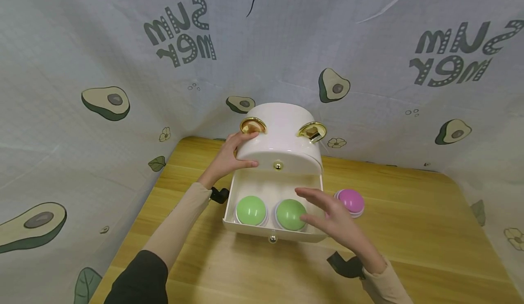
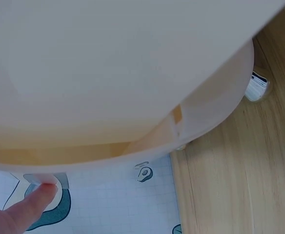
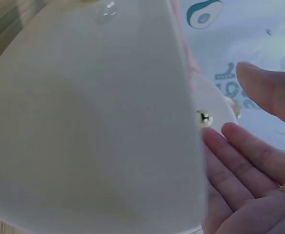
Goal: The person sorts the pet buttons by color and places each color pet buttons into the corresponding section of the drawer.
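A white box with a rounded top [image 1: 282,117] and two gold ears stands on the table in the head view. Its lower drawer [image 1: 272,181] is pulled out towards me and holds two round green-topped containers, a left one [image 1: 251,210] and a right one [image 1: 289,214]. My left hand [image 1: 227,156] grips the box's left side, thumb at the front and fingers beside the left ear. Over the drawer's right edge my right hand [image 1: 333,215] hovers with extended fingers, its thumb near the right green container. The right wrist view shows this hand's fingers [image 3: 245,168] holding nothing.
A purple-topped round container [image 1: 351,201] rests on the wooden table [image 1: 409,222], right of the drawer. Something pink is partly hidden behind my right hand. A printed cloth [image 1: 278,63] with avocados hangs behind the table.
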`<state>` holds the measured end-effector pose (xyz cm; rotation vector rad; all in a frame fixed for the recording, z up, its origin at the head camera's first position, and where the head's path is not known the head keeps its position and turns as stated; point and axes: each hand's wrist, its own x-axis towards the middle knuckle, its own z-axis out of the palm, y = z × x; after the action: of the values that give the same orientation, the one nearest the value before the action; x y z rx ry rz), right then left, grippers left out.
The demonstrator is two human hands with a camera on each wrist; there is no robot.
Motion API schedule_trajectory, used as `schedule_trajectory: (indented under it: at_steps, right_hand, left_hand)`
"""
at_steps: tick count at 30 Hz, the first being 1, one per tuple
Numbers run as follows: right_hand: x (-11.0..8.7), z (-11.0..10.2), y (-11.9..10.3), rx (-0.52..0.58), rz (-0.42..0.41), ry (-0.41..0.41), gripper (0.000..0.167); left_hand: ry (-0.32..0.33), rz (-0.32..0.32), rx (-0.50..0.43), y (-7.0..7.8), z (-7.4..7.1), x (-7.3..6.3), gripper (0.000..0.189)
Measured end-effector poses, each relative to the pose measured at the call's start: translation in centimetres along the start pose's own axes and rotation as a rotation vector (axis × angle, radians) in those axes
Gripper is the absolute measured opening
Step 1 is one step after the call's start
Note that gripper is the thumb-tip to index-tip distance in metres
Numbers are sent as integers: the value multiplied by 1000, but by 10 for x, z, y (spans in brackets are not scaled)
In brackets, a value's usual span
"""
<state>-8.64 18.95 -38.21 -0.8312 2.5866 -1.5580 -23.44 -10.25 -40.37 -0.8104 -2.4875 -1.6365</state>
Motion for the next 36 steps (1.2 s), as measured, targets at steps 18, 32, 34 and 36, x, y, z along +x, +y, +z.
schedule_trajectory:
  at_steps: [18,32,34,36]
  right_hand:
    - [-27,2,-33,177,-134,-60,58]
    - [-44,37,-14,253,-175,-370,53]
    - [-45,45,-8,250,-190,-376,54]
    - [-47,51,-3,255,-174,-379,54]
  left_hand:
    - [5,-8,-9,-1,0,-2,76]
    - [10,-11,-24,2,1,-2,77]
    - [10,-16,-27,1,1,-1,78]
    - [8,-24,-26,3,1,-1,79]
